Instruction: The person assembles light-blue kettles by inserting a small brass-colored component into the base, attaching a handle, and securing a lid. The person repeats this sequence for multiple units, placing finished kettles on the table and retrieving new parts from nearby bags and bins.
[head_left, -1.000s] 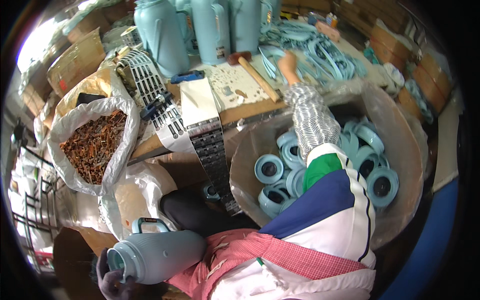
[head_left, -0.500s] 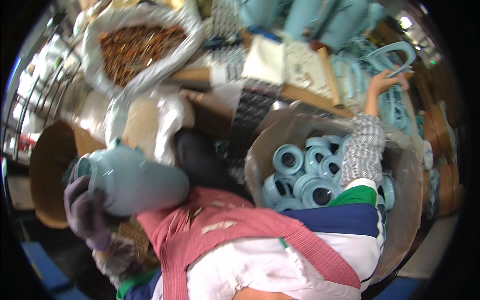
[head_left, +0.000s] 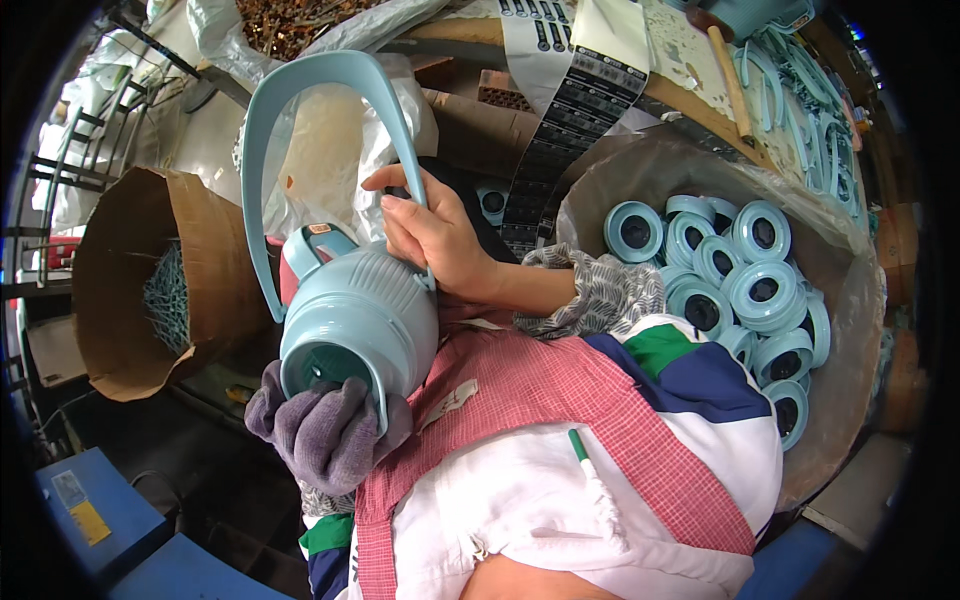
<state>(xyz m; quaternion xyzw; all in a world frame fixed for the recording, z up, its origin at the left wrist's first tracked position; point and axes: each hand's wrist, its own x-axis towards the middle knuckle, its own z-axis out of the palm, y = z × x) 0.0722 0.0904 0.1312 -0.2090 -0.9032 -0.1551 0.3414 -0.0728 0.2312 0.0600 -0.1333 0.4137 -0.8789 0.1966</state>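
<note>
The left hand (head_left: 328, 432), in a purple-grey knitted glove, grips the open mouth of a light-blue ribbed plastic jug (head_left: 385, 285), which lies tilted with its mouth toward the person. The bare right hand (head_left: 445, 235) holds one end of a long, curved light-blue plastic handle (head_left: 258, 190) against the jug's side; the handle arches over it. To the right, light-blue plastic rings with dark centres (head_left: 765, 285) fill a large bin lined with clear plastic (head_left: 845, 370). Beyond, a wooden-handled hammer (head_left: 730, 85) lies on a pale-topped desk (head_left: 680, 50).
</note>
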